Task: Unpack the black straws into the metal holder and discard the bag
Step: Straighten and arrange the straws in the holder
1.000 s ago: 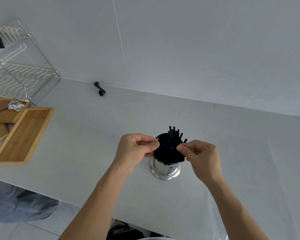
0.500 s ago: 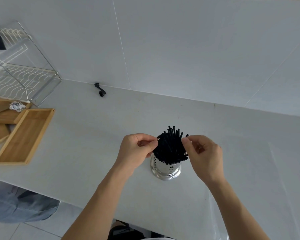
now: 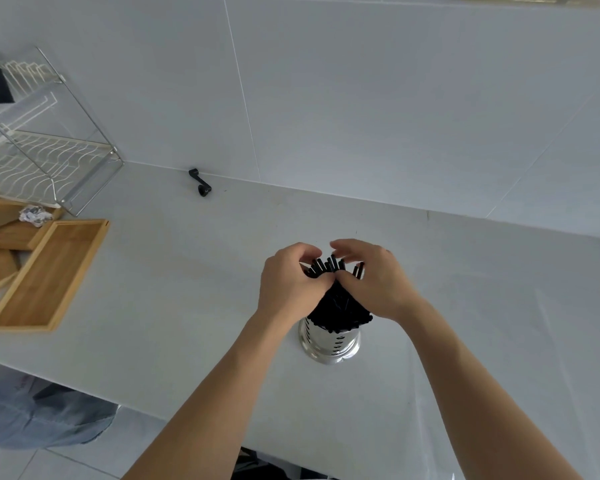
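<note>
Wooden trays (image 3: 45,275) lie at the far left of the white counter (image 3: 174,271), some of them overlapping, and a small crumpled piece of something (image 3: 34,215) rests on one of them. Behind the trays stands a wire dish rack (image 3: 39,150), close to the wall. More to the right, near the place where the counter meets the wall, lies a small black handle-like part (image 3: 200,182); I cannot tell what it is.

At the middle, the left hand (image 3: 288,285) comes up from the lower edge with the forearm bare. Its fingers are curled around the left side of the bundle of black straws (image 3: 338,303), with the thumb on the near side. The straws stand upright in the metal holder (image 3: 329,342), which stands on the counter, and their upper ends show between the two hands. The right hand (image 3: 374,282) mirrors the left one: its fingers are curled over the right side of the bundle and grip it, and the thumbs of both hands nearly meet in front of the straws. I cannot tell whether a bag is around the straws.

Large pale tiles cover the wall (image 3: 361,98) behind the counter. At the lower left, below the counter edge, a bluish plastic bag (image 3: 32,410) and the tiled floor (image 3: 73,462) are visible.
</note>
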